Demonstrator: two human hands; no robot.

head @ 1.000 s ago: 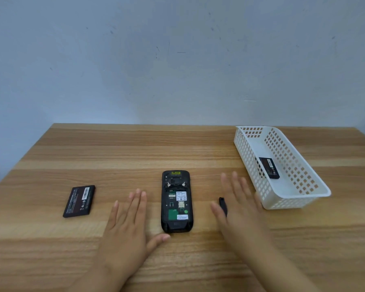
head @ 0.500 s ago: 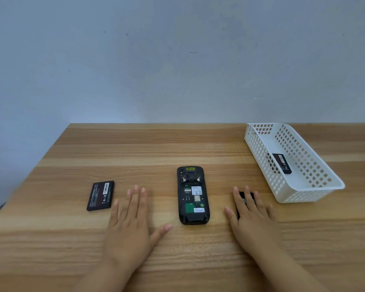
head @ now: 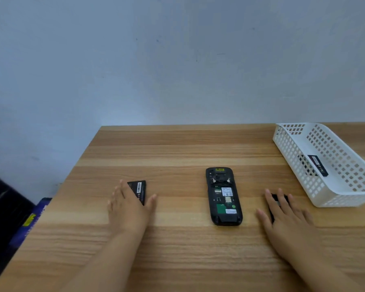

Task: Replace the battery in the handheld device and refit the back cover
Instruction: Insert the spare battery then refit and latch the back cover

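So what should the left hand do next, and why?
Probably close the left hand on the battery under its fingers and lift it. The device lies back-up with its bay empty, so that battery likely goes in next. The right hand rests flat over a dark piece, maybe the cover; another battery sits in the basket.

A black handheld device (head: 223, 197) lies face down at the middle of the table, its back open, showing an empty battery bay with white labels and a green patch. To its left lies a flat black rectangular battery (head: 140, 190) with a white barcode label, partly hidden. To the device's right, a small black piece (head: 272, 204), likely the back cover, lies mostly hidden.
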